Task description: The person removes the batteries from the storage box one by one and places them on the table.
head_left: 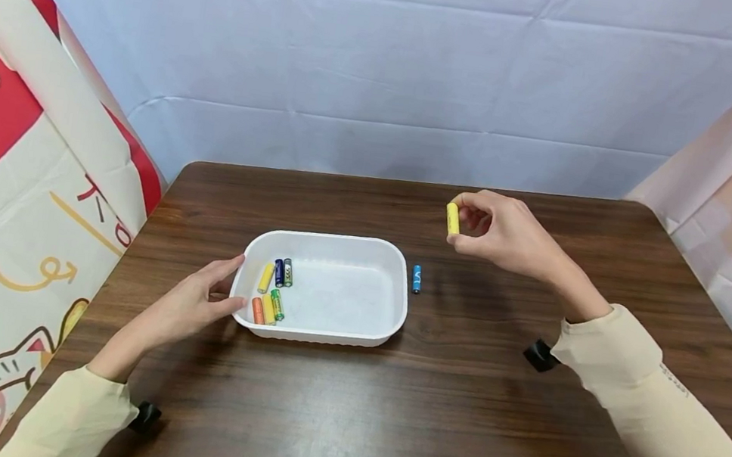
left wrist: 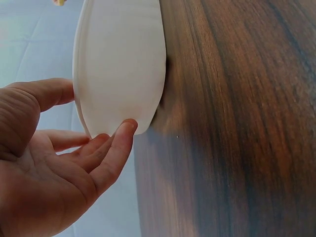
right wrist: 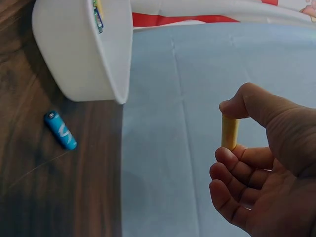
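Above the table, right of the white plastic tray, my right hand (head_left: 503, 230) pinches a yellow battery (head_left: 452, 218) end to end between thumb and fingertips. The right wrist view shows the same yellow battery (right wrist: 229, 132) roughly upright. My left hand (head_left: 202, 300) holds the left end of the tray (head_left: 318, 335), thumb at the rim and fingers against the outer wall (left wrist: 121, 64). Several batteries lie in the tray's left part: a yellow one (head_left: 266, 277), a dark blue one (head_left: 279, 273), an orange one (head_left: 257, 311) and others. A blue battery (head_left: 417, 279) lies just right of the tray.
The dark wooden table (head_left: 343, 416) carries the tray. Behind it hangs a pale cloth backdrop (head_left: 385, 71), with printed sheets (head_left: 16, 231) at both sides. A dark strap piece (head_left: 541, 355) shows by the right sleeve, another (head_left: 145, 417) by the left sleeve.
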`<state>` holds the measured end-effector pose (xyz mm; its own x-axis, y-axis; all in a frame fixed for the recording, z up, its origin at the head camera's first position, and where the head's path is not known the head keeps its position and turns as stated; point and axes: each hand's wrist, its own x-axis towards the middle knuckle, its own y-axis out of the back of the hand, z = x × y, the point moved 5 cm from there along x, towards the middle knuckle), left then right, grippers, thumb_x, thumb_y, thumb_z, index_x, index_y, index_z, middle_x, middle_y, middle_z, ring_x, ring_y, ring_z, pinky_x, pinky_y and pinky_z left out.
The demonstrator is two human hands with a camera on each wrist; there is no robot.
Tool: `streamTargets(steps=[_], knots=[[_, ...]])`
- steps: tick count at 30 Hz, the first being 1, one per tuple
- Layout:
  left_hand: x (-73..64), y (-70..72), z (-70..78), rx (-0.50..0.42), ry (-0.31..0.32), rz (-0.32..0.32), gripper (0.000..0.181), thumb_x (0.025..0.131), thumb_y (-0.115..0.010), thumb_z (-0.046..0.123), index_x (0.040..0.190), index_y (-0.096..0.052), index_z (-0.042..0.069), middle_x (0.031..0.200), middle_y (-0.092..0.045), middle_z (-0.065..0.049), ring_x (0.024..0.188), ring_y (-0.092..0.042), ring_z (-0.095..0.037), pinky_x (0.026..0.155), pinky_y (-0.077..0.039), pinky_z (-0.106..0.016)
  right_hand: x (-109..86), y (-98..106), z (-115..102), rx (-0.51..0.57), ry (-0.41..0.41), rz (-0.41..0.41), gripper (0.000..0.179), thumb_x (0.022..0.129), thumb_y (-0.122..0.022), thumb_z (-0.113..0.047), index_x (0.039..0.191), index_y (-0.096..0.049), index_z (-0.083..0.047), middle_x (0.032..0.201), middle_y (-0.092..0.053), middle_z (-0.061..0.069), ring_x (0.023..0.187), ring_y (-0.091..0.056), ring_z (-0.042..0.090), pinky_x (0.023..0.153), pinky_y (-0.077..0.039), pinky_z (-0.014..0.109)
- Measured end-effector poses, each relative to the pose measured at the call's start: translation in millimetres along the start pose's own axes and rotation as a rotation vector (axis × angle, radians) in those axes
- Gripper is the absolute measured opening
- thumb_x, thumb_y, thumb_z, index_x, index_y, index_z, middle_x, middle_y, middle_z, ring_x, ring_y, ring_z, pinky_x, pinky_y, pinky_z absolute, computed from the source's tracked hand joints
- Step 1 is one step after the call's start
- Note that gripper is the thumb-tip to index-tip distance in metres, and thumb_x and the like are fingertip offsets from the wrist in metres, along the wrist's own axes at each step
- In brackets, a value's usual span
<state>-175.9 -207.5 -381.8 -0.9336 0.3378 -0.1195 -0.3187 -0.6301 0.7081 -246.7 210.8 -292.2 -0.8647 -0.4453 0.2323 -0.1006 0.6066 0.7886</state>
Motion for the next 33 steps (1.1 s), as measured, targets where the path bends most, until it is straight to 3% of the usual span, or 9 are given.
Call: streamTargets(steps=[11,19,33], knots=[[0.1,0.3,-0.8,0.004,0.009,0.001,0.076,0.099,-0.071,0.017,0.160,-0.030,-0.003,0.148,-0.045,-0.027,0.117,-0.060,-0.037,0.092,-0.055,-0.046,-7.3,-27.9,27.0,-0.001,-0.006,-0.064,0.017,0.085,-0.076,-0.008,0.100,-0.068,-0.012,0.093,-0.064,0.005,0.087,-0.061,0.017,0.076,-0.050,0.030],[0.2,0.4,-0.8,0.007,0.012,-0.001,0.076,0.099,-0.071,0.017,0.160,-0.030,-0.003,0.148,-0.045,-0.027,0.118,-0.060,-0.038,0.093,-0.055,-0.047,-13.3,-53.7,44.8,-0.001,-0.055,-0.129,0.035,0.085,-0.078,-0.010,0.118,-0.068,-0.002,0.100,-0.066,0.011,0.090,-0.062,0.024,0.080,-0.051,0.040],[-0.3,0.1,-2.1,0.011,0.012,0.002,0.076,0.099,-0.071,0.018,0.160,-0.030,-0.003,0.146,-0.047,-0.027,0.117,-0.061,-0.036,0.093,-0.054,-0.047,-18.0,-85.0,68.1,-0.010,-0.086,-0.175,0.034,0.087,-0.080,-0.015,0.116,-0.069,-0.001,0.095,-0.063,0.007,0.086,-0.058,0.022,0.076,-0.048,0.039]])
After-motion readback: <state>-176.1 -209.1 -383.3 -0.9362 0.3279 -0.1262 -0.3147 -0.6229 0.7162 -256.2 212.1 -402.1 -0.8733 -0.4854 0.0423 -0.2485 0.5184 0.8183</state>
